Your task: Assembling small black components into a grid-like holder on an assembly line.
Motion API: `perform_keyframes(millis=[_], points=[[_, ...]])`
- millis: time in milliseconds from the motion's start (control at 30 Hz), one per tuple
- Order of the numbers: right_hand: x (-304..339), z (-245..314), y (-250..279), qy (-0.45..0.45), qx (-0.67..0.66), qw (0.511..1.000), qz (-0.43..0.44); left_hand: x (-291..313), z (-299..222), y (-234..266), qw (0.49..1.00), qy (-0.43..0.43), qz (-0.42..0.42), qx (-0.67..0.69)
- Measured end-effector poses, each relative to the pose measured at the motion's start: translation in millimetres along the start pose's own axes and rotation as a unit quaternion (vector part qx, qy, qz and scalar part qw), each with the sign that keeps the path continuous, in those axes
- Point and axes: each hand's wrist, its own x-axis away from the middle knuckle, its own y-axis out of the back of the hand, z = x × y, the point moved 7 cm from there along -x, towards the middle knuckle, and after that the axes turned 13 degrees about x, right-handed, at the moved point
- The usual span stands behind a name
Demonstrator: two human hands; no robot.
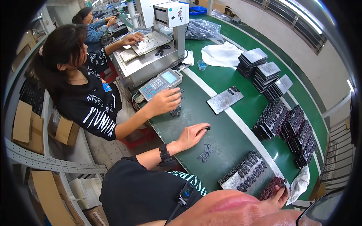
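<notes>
My left hand (pixel 190 137), with a black band on its wrist, is closed with a small black part (pixel 207 128) pinched at the fingertips, over the green table. Just below it lies a loose cluster of small dark frame-shaped parts (pixel 205 153). My right hand (pixel 281 196) is at the lower right, fingers bent against the edge of a dark red, mesh-like batch of parts (pixel 269 189); what its fingertips grip is partly hidden. Between my hands stands a stack of metal plates (pixel 243 171) carrying rows of black parts. Farther off, a metal plate (pixel 222 101) holds a few black parts at one end.
A co-worker's hand (pixel 166 102) hovers by a keypad controller (pixel 160 83) and more small parts. Behind stands a white machine (pixel 171 15). Bare plates (pixel 253 56) and loaded plates (pixel 269 118) are stacked at right, near white cloths (pixel 221 54) and a small cup (pixel 202 65).
</notes>
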Motion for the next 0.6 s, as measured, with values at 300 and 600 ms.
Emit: perform_keyframes(millis=[300,600], points=[[4.6,-7.1,-42.9,0.013,-0.017,0.997,0.072,-0.4,-4.8,-9.0,0.996,-0.073,0.023,-0.042],[8.9,-22.1,-53.2,0.009,0.011,0.996,0.093,-0.8,-8.3,-9.7,0.993,-0.076,0.048,-0.072]])
